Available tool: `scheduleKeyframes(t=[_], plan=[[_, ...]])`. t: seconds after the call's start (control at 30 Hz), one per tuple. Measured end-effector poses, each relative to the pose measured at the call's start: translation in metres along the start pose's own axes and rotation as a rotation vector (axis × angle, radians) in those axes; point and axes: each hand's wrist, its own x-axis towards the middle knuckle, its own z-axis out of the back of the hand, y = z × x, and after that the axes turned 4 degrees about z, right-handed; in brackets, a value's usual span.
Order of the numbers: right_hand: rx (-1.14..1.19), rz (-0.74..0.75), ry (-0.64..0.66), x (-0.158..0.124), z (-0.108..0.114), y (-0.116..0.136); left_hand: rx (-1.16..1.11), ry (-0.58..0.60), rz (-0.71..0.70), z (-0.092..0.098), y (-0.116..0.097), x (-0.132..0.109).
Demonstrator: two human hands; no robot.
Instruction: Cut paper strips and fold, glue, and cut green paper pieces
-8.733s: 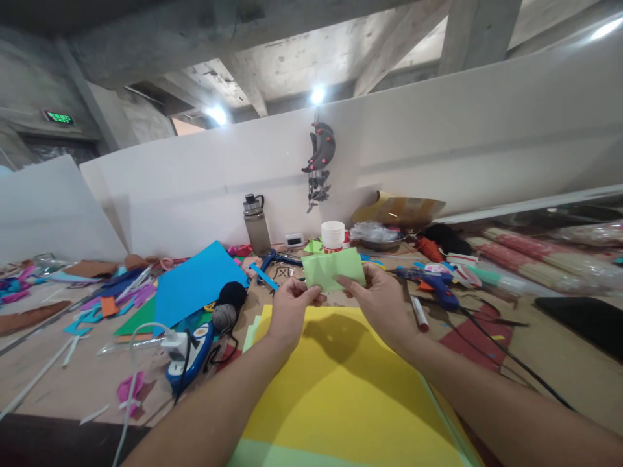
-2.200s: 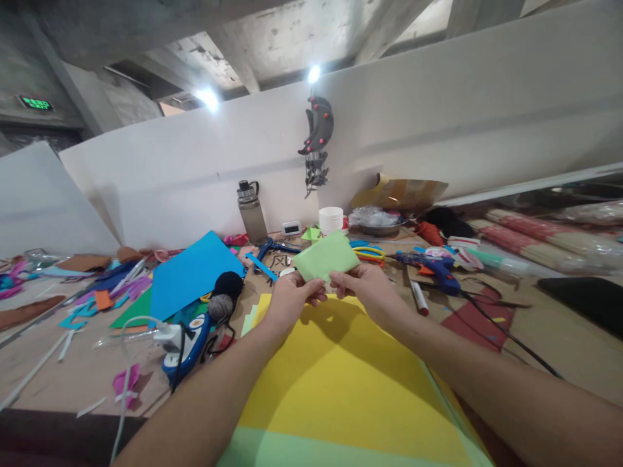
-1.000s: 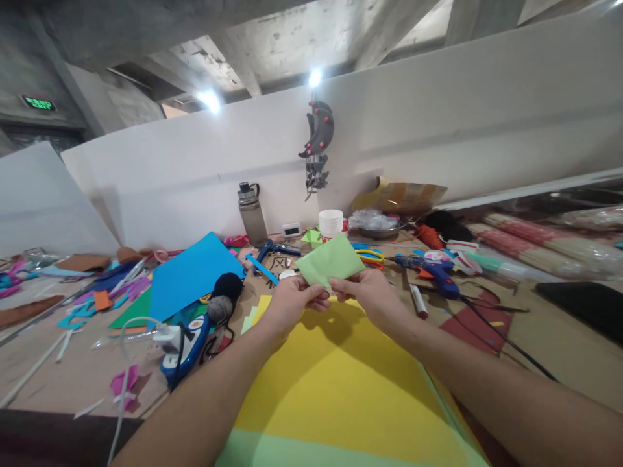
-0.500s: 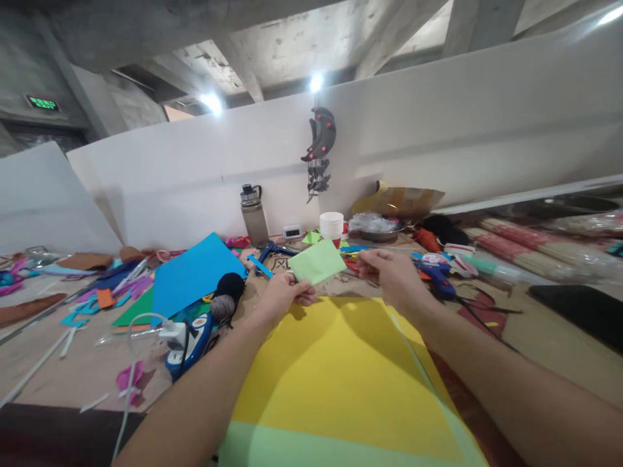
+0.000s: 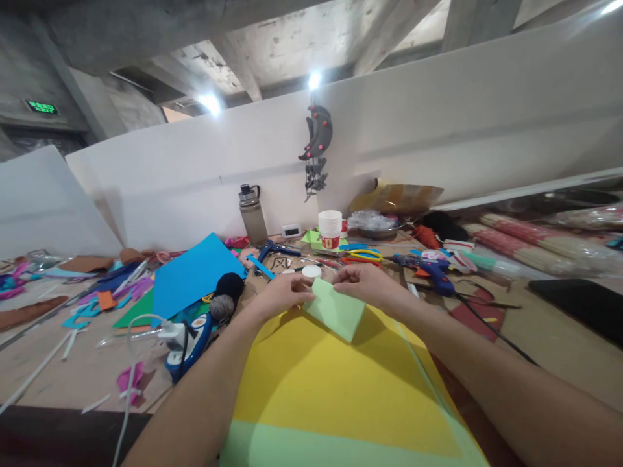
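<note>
A small light green piece of paper point(image 5: 335, 311) is held tilted above a large yellow sheet point(image 5: 321, 383). My left hand point(image 5: 287, 293) pinches its left edge between thumb and fingers. At its upper right edge, the closed fingers of my right hand point(image 5: 363, 283) grip the same paper. A pale green sheet point(image 5: 311, 447) shows along the near edge of the yellow one. Just beyond my hands lie a round white lid or disc point(image 5: 311, 270) and yellow-handled scissors point(image 5: 367, 255).
Stacked paper cups point(image 5: 330, 228) and a bottle point(image 5: 252, 217) stand at the back. Blue glue guns point(image 5: 440, 277) lie right and centre-left. Left are blue card point(image 5: 197, 275), yarn balls point(image 5: 230, 285) and a power strip point(image 5: 192, 347) with a trailing white cable. A black tablet-like slab point(image 5: 579, 311) is far right.
The green paper has come down and nearer, its lower corner now pointing toward me. My right hand, apart from it before, has moved left and taken hold of it.
</note>
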Motion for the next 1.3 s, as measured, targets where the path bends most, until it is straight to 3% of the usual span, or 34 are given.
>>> scheduleKeyframes(t=[0.1, 0.33, 0.57, 0.8, 1.07, 1.3], plan=[[-0.035, 0.033, 0.007, 0.002, -0.002, -0.005, 0.092, -0.133, -0.05, -0.006, 0.001, 0.004], [-0.112, -0.022, 0.05, -0.002, -0.005, -0.006, 0.192, -0.167, -0.098, -0.012, -0.004, 0.004], [-0.017, -0.129, 0.08, -0.006, -0.006, -0.001, 0.181, -0.194, -0.136, -0.016, -0.005, 0.003], [-0.039, -0.095, 0.074, -0.004, -0.008, -0.004, 0.173, -0.24, -0.161, -0.018, -0.005, 0.002], [-0.18, -0.047, -0.027, 0.0, -0.008, -0.01, 0.252, -0.106, -0.256, -0.012, -0.006, -0.002], [-0.242, -0.089, -0.076, 0.002, -0.003, -0.008, 0.228, -0.059, -0.246, -0.006, -0.002, -0.002]])
